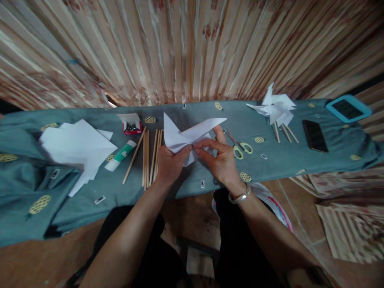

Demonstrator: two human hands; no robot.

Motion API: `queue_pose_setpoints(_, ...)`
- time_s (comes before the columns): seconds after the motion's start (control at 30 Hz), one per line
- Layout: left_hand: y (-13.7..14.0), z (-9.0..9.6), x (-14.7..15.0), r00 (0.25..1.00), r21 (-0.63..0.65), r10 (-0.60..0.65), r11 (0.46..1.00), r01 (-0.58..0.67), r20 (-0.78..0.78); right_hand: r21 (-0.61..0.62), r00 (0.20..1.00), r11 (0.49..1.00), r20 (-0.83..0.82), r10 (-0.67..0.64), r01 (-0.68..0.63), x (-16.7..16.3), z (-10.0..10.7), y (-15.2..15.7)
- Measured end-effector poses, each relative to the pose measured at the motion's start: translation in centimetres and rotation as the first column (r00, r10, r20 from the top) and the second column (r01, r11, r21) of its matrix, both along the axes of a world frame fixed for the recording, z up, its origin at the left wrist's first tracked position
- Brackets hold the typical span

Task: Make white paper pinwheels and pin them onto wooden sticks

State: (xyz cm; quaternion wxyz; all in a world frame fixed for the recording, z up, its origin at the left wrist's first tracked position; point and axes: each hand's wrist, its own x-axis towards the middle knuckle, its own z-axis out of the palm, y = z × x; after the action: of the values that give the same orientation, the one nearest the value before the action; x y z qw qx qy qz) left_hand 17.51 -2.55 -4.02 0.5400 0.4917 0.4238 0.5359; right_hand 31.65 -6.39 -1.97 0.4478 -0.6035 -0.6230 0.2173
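Note:
A white paper pinwheel (192, 134) with folded, pointed blades is held up over the near side of the cloth-covered table. My left hand (171, 162) grips its lower left side, the thumb near the centre. From the right, my right hand (220, 156) pinches the paper close to the centre, with one finger raised behind a blade. Whether a small pin sits between the fingertips I cannot make out. Several wooden sticks (146, 158) lie just left of my left hand. Scissors with light green handles (238, 146) rest right of my right hand.
White paper sheets (78, 144), a glue stick (120, 155) and a red box of small dark pins (131, 125) lie on the left. Finished-looking pinwheels on sticks (274, 106), a black phone (315, 136) and a blue-framed tablet (348, 109) are on the right. A striped curtain (180, 52) hangs behind.

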Motion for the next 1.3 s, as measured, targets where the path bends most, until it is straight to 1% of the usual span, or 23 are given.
queue_pose_setpoints(0.1,-0.11,0.14,-0.01,1.000,-0.005,0.007,1.000,-0.007,0.014,0.020,0.998,0.999,-0.056,-0.030,0.031,0.02,-0.06,0.00)
queue_pose_setpoints(0.27,-0.19,0.05,0.04,1.000,-0.004,0.003,1.000,-0.003,-0.005,0.016,0.995,1.000,-0.094,-0.016,0.018,-0.01,-0.16,0.03)
queue_pose_setpoints(0.47,-0.22,0.08,0.11,1.000,0.000,0.006,1.000,-0.006,0.023,-0.008,0.993,1.000,-0.118,-0.020,0.019,-0.03,-0.28,0.03)
queue_pose_setpoints(0.57,-0.29,0.22,0.05,1.000,-0.024,0.009,1.000,-0.009,0.015,0.010,0.991,1.000,-0.133,-0.008,0.009,-0.01,-0.36,0.05)
queue_pose_setpoints(0.7,-0.32,0.22,-0.01,1.000,-0.058,0.007,0.998,-0.006,0.016,0.006,0.993,1.000,-0.114,-0.019,0.020,-0.02,-0.42,0.10)
queue_pose_setpoints(0.8,-0.30,0.10,0.01,1.000,-0.046,0.021,0.999,-0.020,0.006,-0.002,0.994,1.000,-0.108,-0.023,0.023,-0.03,-0.47,0.11)
queue_pose_setpoints(1.0,-0.26,-0.18,-0.04,1.000,-0.011,0.028,1.000,-0.028,-0.010,0.007,0.989,1.000,-0.148,-0.009,0.010,-0.04,-0.67,0.08)
queue_pose_setpoints(1.2,-0.09,-0.19,-0.25,0.998,-0.024,0.039,0.999,-0.040,-0.058,-0.070,0.997,0.997,-0.067,-0.050,0.045,-0.49,-0.13,0.04)
queue_pose_setpoints(1.3,0.09,-0.17,-0.30,0.996,-0.024,0.058,0.998,-0.060,-0.071,-0.091,0.995,0.994,-0.067,-0.069,0.063,-0.84,0.17,0.12)
